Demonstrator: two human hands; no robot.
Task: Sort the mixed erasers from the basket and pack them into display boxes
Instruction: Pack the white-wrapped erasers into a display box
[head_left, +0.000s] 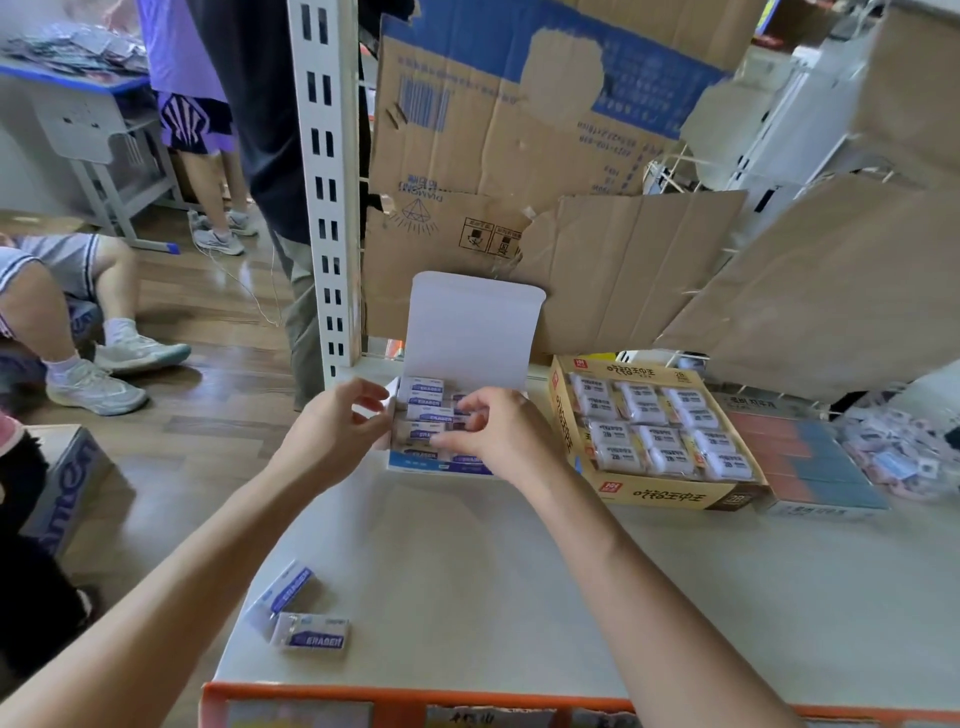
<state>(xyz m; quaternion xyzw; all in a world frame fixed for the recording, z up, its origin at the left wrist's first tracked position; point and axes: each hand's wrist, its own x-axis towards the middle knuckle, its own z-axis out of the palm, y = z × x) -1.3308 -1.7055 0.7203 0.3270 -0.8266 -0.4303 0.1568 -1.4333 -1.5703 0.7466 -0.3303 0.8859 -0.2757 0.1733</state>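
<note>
**Packing the white box: seating an eraser in its row**

The right hand (498, 436) hovers over the open box, fingers bent down and thumb tucked in, pinching an eraser (422, 433) that it fits among the rows. The left hand (337, 431), fingers curled, grips the left wall of the white box (415, 464) and steadies it. The lid (472, 332) stands upright behind.

The box looks nearly full, so this step seems close to done. Two loose erasers (311, 633) of the same print lie on the desk (467, 571) near its front left corner. The next move likely calls for pressing this one flat, then reaching back for those.

A yellow box (670, 493) just to the right is packed already. A heap of mixed erasers (893, 452) lies further right.
</note>
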